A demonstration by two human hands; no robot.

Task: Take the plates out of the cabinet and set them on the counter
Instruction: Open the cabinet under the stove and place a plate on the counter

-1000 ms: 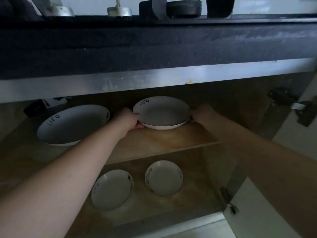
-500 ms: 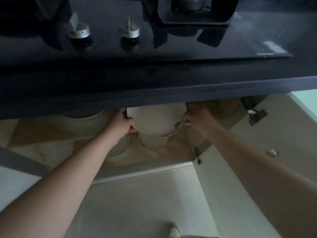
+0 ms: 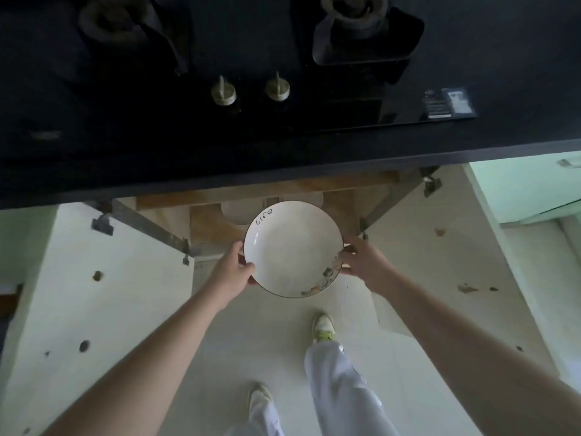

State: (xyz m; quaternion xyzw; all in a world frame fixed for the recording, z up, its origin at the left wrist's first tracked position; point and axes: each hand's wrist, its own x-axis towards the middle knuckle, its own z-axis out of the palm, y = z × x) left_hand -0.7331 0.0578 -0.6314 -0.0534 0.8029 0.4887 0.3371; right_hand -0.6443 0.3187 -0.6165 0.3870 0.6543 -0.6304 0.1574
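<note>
A white plate (image 3: pixel 292 247) with a dark rim and the word "life" written on it is held level in front of the open cabinet (image 3: pixel 213 228), below the counter's edge. My left hand (image 3: pixel 234 270) grips its left rim and my right hand (image 3: pixel 361 262) grips its right rim. Behind the plate, inside the cabinet, the pale edge of another plate (image 3: pixel 231 214) shows on the wooden shelf. The dark counter (image 3: pixel 283 165) runs across the upper half of the view.
A black gas hob with two knobs (image 3: pixel 223 94) and two burners (image 3: pixel 352 7) is set into the counter. Both white cabinet doors (image 3: pixel 94 294) stand open to either side. My legs and shoes (image 3: pixel 322 328) are on the pale floor below.
The plate has come out of the cabinet from the upper shelf toward me, held in both hands. My view has risen from inside the cabinet to above the counter.
</note>
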